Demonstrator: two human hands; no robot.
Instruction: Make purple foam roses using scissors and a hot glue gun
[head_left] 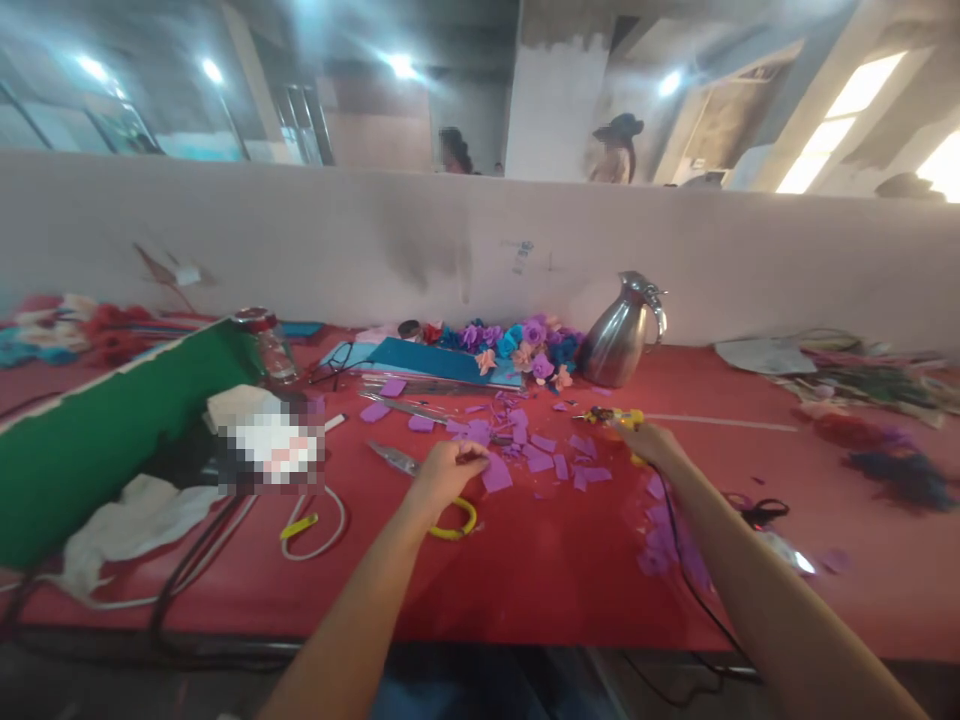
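Observation:
My left hand (448,472) is closed in a pinch at the edge of a purple paper piece (496,474). Beneath that hand lie scissors with a yellow handle (463,522), their blades (394,457) pointing up and left. Fingers of my right hand (646,445) wrap round a yellow glue gun (626,417), its nozzle facing left. A black cord (679,540) trails from it beside my forearm. Between the hands and beyond them, several purple paper scraps (538,458) are scattered on the red table (540,570).
Behind the scraps are paper flowers (534,345), a blue sheet (431,360) and a steel jug (615,340). To the left stand a green board (97,445), a glass jar (271,350) and a white cable (341,535). Black-handled scissors (766,512) lie right of my right forearm.

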